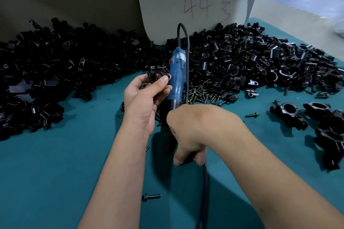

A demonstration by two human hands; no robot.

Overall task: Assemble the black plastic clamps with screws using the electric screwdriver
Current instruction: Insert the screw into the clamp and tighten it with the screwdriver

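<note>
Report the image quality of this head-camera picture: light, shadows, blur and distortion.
Head view: light falls from the upper right, with the far left piles of black clamp parts dim; the arms throw soft shadows on the teal table near the cable; the top right corner is smeared by blur; wide-angle distortion bows the table edge; the left hand, right hand and blue screwdriver are sharp.

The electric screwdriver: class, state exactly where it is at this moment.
In the head view, the blue electric screwdriver stands near centre, gripped low by the right hand, beside the left hand holding a black clamp.
</note>
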